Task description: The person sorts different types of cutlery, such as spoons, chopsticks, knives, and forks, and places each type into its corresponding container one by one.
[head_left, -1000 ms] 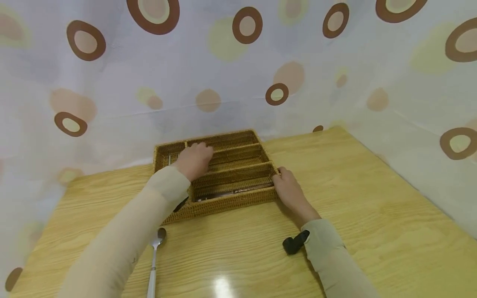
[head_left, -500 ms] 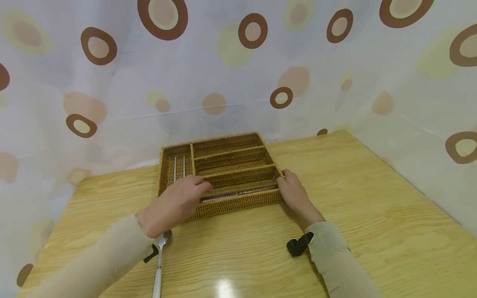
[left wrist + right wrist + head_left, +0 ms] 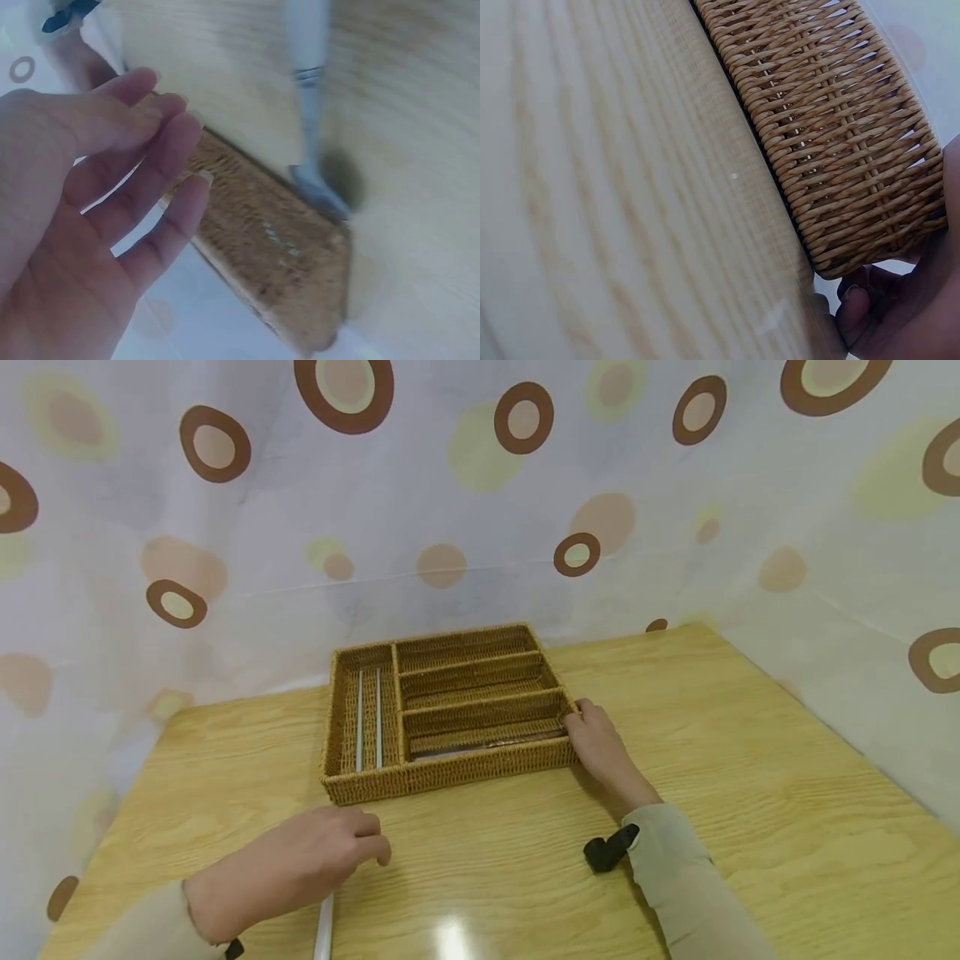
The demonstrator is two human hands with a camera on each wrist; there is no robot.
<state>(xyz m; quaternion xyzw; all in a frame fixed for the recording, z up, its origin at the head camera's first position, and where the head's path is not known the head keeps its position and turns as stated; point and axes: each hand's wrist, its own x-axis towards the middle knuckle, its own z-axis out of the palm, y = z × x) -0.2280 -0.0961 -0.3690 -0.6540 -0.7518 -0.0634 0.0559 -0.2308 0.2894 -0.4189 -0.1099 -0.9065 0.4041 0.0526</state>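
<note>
My left hand (image 3: 300, 864) hovers over the table above a spoon, fingers loosely bent and holding nothing. Only the pale handle of the spoon (image 3: 324, 928) shows past that hand in the head view. In the left wrist view the whole neck and bowl of the spoon (image 3: 311, 127) appear beside the fingers, apart from them. A woven wicker cutlery tray (image 3: 480, 768) lies on the table. My right hand (image 3: 606, 752) grips its front right corner, fingers over the rim. Two thin pale sticks (image 3: 378, 718) lie lengthwise in the tray's left compartment.
A long, thin piece of cutlery (image 3: 457, 750) lies along the front compartment, its kind unclear. The wood-grain table (image 3: 750, 777) meets a wall covering (image 3: 450, 485) with a circle pattern behind the tray and at right.
My left hand has moved out of the tray, back and down to above the spoon. My right hand has stayed at the tray's corner. The view has shifted slightly.
</note>
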